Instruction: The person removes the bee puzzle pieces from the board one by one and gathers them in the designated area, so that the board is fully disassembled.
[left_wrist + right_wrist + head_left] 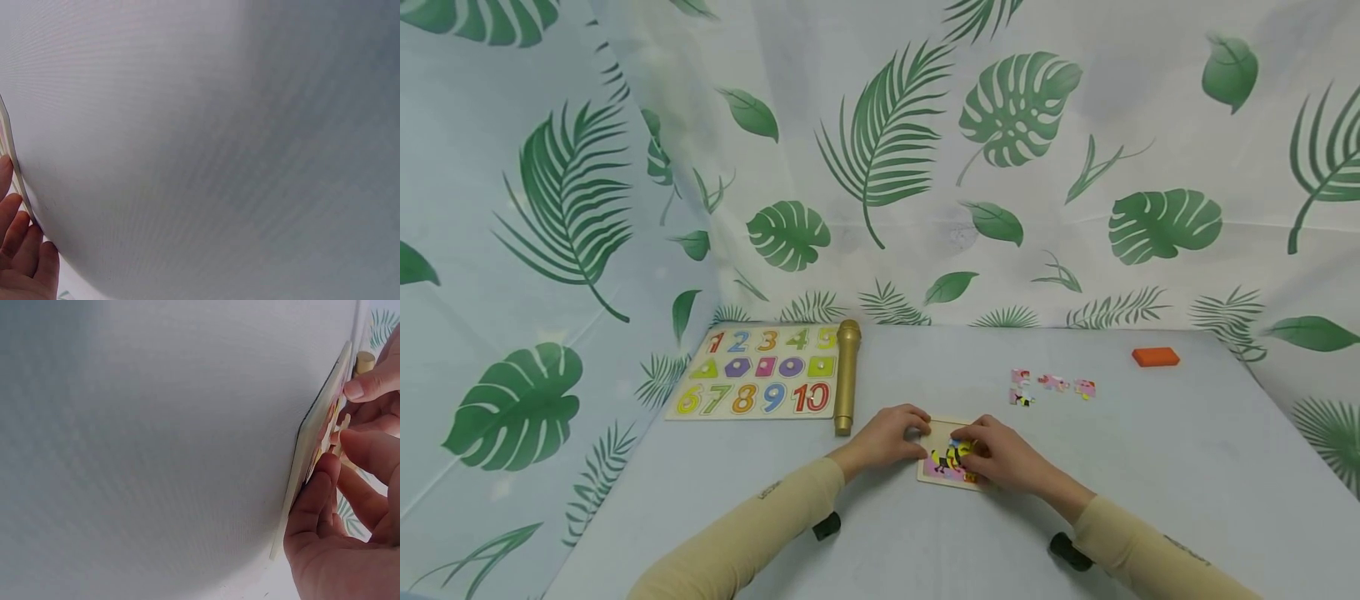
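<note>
A small wooden jigsaw puzzle board (931, 480) lies on the table, partly filled with a yellow and black bee picture on pink. My left hand (891, 435) holds the board at its left edge, the thumb on its face and the fingers along the rim. In the left wrist view the fingers (28, 244) lie against that rim. My right hand (1003, 457) is over the board's right side. Between thumb and fingertips it pinches a small puzzle piece (341, 439), seen edge-on in the right wrist view. The right hand hides part of the picture.
Several loose pink puzzle pieces (1053, 382) lie behind the board to the right. Farther right is an orange block (1156, 357). To the left are a number-and-shape board (760, 372) and a gold microphone (846, 379). Leaf-printed cloth (910, 250) hangs behind the table.
</note>
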The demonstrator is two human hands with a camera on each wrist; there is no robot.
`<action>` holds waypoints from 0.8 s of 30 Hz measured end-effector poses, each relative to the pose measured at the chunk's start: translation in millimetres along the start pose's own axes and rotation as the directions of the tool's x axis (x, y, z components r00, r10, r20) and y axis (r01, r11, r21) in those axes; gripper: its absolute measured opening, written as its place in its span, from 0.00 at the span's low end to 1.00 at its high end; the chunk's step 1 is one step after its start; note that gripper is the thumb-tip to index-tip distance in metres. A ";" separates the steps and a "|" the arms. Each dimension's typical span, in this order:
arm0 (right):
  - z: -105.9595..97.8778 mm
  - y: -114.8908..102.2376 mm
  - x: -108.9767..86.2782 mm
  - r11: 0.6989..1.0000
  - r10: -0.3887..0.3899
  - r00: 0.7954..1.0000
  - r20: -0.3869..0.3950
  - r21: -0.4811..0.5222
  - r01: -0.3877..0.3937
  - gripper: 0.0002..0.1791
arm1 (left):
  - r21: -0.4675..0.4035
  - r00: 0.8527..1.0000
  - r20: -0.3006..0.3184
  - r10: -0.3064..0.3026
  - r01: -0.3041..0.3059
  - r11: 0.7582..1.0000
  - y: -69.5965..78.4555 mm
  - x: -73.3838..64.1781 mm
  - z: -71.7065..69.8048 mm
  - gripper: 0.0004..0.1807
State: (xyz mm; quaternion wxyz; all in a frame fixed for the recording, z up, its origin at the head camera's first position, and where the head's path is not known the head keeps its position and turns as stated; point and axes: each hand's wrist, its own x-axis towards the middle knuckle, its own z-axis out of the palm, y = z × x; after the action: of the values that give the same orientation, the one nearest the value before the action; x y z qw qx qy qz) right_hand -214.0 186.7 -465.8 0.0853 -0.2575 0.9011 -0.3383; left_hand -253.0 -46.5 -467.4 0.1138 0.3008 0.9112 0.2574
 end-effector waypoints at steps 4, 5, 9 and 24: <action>-1.7 1.3 -1.4 0.999 0.010 1.000 0.008 0.048 -0.010 0.20 | 0.007 1.000 -0.002 0.008 -0.008 1.000 -1.7 0.4 0.6 0.18; -2.4 1.8 -1.7 0.998 0.011 1.000 0.008 0.057 -0.011 0.20 | 0.010 1.000 -0.004 0.012 -0.012 1.000 -2.2 0.4 0.8 0.18; -5.3 3.7 -2.8 0.997 0.011 1.000 -0.005 0.077 -0.011 0.21 | 0.014 1.000 -0.005 0.014 -0.014 1.000 -2.8 0.5 0.9 0.18; -57.5 52.6 -18.1 0.984 0.180 0.970 -0.161 0.022 -0.179 0.21 | 0.013 1.000 -0.004 -0.010 0.010 1.000 1.9 -0.8 0.4 0.18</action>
State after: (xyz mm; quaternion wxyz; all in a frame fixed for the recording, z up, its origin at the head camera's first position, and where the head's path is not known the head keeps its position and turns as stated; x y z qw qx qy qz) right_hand -238.8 262.3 -457.1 0.0429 -0.1463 0.9233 -0.3525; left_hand -251.2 -45.6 -466.7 0.1112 0.2964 0.9146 0.2515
